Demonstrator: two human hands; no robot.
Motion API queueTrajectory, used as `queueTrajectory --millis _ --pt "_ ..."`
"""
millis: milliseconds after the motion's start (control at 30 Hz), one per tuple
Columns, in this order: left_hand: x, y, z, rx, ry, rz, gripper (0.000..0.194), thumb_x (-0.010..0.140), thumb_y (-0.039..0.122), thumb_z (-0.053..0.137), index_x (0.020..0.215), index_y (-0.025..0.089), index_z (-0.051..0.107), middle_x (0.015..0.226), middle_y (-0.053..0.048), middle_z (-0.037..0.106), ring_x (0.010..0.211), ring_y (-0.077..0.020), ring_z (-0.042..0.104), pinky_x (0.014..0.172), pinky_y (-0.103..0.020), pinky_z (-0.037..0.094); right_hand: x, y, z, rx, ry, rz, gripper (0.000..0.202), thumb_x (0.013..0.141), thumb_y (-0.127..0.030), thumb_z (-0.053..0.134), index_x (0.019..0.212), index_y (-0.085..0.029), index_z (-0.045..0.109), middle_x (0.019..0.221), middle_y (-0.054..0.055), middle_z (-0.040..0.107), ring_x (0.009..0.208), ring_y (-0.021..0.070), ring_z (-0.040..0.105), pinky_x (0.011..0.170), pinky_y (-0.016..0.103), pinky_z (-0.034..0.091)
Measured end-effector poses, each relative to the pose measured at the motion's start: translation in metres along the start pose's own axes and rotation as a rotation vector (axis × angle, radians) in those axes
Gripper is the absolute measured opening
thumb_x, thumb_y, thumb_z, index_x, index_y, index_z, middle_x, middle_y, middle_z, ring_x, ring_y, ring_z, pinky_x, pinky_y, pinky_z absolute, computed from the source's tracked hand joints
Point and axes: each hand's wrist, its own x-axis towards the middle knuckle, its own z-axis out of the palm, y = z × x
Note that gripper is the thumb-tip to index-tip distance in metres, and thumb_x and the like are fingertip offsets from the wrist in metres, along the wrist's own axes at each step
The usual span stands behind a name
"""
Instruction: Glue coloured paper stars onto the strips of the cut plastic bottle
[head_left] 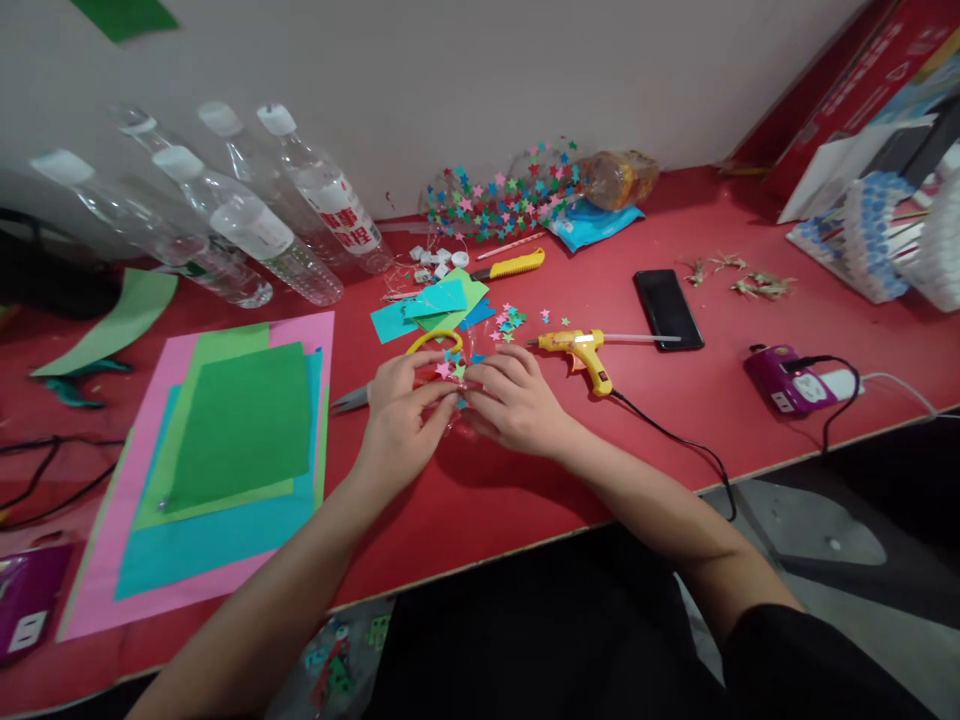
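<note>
My left hand point(401, 420) and my right hand point(517, 405) meet near the front of the red table, fingers closed on a small clear piece with paper stars point(452, 368) on it. The piece looks like thin see-through plastic, mostly hidden by my fingers. Behind my left hand lie scissors with yellow handles point(442, 338), their blades pointing left. Small loose paper stars point(510, 320) are heaped just beyond my right hand. To the right rests a yellow glue gun point(577, 350) with a clear glue stick in its back.
Coloured paper sheets point(240, 430) are stacked at left. Several plastic bottles point(330, 190) stand by the wall. A yellow cutter point(517, 263) and paper scraps point(435, 305) lie behind my hands; a phone point(667, 308) and purple power socket point(799, 380) are right. The glue gun's cord point(675, 437) crosses the front edge.
</note>
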Motion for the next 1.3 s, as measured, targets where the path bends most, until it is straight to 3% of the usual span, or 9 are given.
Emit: queueTrajectory --millis 233,533,633,833,1000,1133,1300 --pt "0.003 0.004 -0.007 -0.055 0.005 -0.015 0.012 0.089 0.022 0.059 0.092 0.022 0.071 0.116 -0.008 0.063 0.112 -0.0248 0.056 0.099 -0.046 0.044 -0.005 0.004 0.000 0.081 -0.014 0.024 0.019 0.090 -0.033 0.056 0.103 -0.023 0.067 0.110 0.006 0.069 0.105 0.0225 0.052 0.104 0.045 0.035" --pt "0.006 0.002 -0.015 -0.160 0.020 -0.095 0.009 0.089 0.019 0.058 0.090 0.022 0.066 0.109 -0.006 0.065 0.108 -0.0218 0.059 0.098 -0.044 0.044 -0.003 0.024 -0.015 0.179 0.087 0.249 0.008 0.084 -0.025 0.060 0.089 -0.024 0.066 0.097 0.005 0.069 0.094 0.0225 0.056 0.090 0.042 0.043" --pt "0.009 -0.002 -0.017 -0.195 0.075 -0.132 0.004 0.087 0.020 0.060 0.083 0.021 0.061 0.099 -0.004 0.067 0.100 -0.0209 0.060 0.093 -0.042 0.046 -0.005 0.034 -0.017 0.201 0.096 0.363 0.008 0.086 -0.024 0.057 0.086 -0.024 0.065 0.094 0.004 0.068 0.091 0.0220 0.057 0.088 0.042 0.043" --pt "0.016 -0.013 -0.020 -0.261 0.125 -0.213 0.013 0.092 0.025 0.050 0.080 0.023 0.055 0.082 -0.001 0.060 0.081 -0.0175 0.056 0.077 -0.035 0.044 -0.009 0.053 -0.022 0.182 0.147 0.463 0.011 0.089 -0.025 0.054 0.083 -0.024 0.063 0.091 0.004 0.069 0.089 0.0215 0.061 0.086 0.042 0.042" --pt "0.046 -0.012 -0.028 -0.353 0.244 -0.273 0.023 0.089 0.017 0.045 0.067 0.022 0.045 0.061 0.003 0.046 0.059 -0.0135 0.044 0.060 -0.031 0.036 -0.012 0.074 -0.025 0.129 0.154 0.617 0.019 0.091 -0.029 0.049 0.078 -0.023 0.061 0.086 0.004 0.068 0.086 0.0212 0.059 0.083 0.041 0.042" --pt "0.074 -0.002 -0.039 -0.438 0.302 -0.217 0.035 0.093 0.022 0.048 0.058 0.022 0.042 0.053 0.004 0.042 0.052 -0.0120 0.039 0.055 -0.030 0.032 -0.012 0.085 -0.023 0.106 0.033 0.655 0.018 0.090 -0.027 0.050 0.077 -0.022 0.062 0.085 0.004 0.069 0.084 0.0214 0.058 0.082 0.039 0.043" --pt "0.085 -0.001 -0.046 -0.574 0.379 -0.193 0.021 0.089 0.022 0.060 0.069 0.022 0.054 0.063 0.003 0.056 0.060 -0.0103 0.052 0.060 -0.027 0.041 -0.007 0.088 -0.011 -0.029 -0.348 0.550 0.015 0.088 -0.021 0.054 0.082 -0.019 0.067 0.089 0.008 0.069 0.085 0.0229 0.054 0.077 0.037 0.041"
